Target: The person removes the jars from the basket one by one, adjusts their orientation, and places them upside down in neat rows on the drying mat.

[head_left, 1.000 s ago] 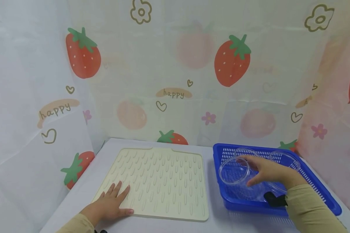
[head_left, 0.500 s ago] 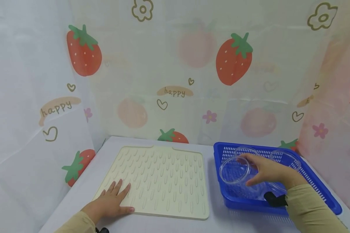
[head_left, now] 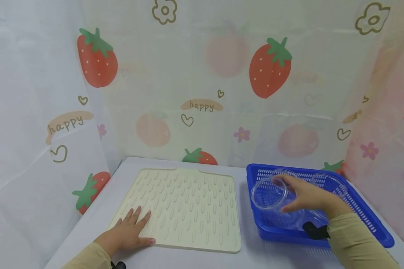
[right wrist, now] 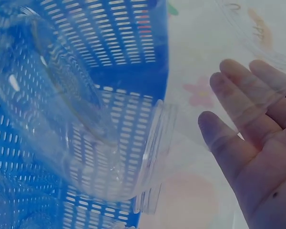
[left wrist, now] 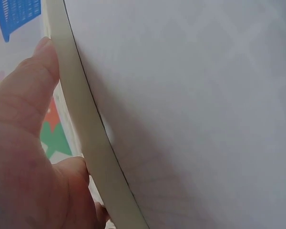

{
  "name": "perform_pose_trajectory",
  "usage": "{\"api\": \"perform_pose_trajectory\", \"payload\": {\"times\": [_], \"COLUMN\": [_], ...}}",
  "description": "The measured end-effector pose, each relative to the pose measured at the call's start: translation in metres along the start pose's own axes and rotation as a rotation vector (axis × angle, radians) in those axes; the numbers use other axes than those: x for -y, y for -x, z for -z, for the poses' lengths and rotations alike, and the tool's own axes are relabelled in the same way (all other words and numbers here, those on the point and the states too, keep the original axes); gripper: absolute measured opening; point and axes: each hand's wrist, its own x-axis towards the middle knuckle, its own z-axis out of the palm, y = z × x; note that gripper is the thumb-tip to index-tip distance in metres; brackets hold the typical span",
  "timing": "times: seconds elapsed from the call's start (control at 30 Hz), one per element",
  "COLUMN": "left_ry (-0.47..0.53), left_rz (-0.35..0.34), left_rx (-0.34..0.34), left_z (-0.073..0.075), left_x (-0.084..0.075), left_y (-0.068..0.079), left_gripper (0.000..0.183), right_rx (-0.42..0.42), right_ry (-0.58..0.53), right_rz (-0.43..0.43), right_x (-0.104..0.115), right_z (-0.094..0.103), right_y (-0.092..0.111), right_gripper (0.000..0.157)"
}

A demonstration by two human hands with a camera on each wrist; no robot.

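Note:
My right hand [head_left: 306, 196] is over the front left part of a blue basket [head_left: 387, 239], gripping a clear plastic jar. The round rim of that jar [head_left: 252, 196] faces left and tilts towards me. In the right wrist view, the fingers and thumb of the right hand [right wrist: 262, 148] are spread and curved, and another clear jar [right wrist: 150, 162] lies in the basket. My left hand [head_left: 126, 231] rests flat with spread fingers on the near left corner of a cream ridged mat [head_left: 188, 209]. Its thumb [left wrist: 26, 90] lies along the mat's edge in the left wrist view.
More clear jars [head_left: 330, 181] lie in the basket behind and under the right hand. The mat and basket stand side by side on a white tabletop [head_left: 244, 239]. A strawberry-print curtain [head_left: 202, 67] closes off the back and sides.
The right hand and the jar have shifted slightly up and left over the last half second. My left hand keeps its place on the mat.

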Motion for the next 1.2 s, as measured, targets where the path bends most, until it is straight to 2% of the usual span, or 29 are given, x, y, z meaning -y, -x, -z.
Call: {"api": "perform_pose_trajectory", "payload": {"times": [0.2, 0.57, 0.93, 1.2], "left_ry": [-0.001, -0.01, -0.005, -0.011], "left_rz": [-0.009, -0.008, 0.006, -0.022], "left_rx": [-0.006, -0.002, 0.014, 0.048], "left_z": [0.002, 0.003, 0.001, 0.012], "left_x": [-0.003, -0.003, 0.0, -0.002], "left_y": [0.001, 0.001, -0.004, -0.004], "left_gripper": [0.099, 0.098, 0.101, 0.099], "right_rx": [-0.04, -0.123, -0.192, -0.218], "right_ry": [0.034, 0.08, 0.076, 0.08], "right_rz": [0.026, 0.112, 0.167, 0.221], "right_x": [0.0, 0.016, 0.031, 0.039], "right_z": [0.004, 0.016, 0.026, 0.029], "right_y": [0.003, 0.005, -0.002, -0.011], "right_gripper": [0.085, 0.086, 0.087, 0.085]}}
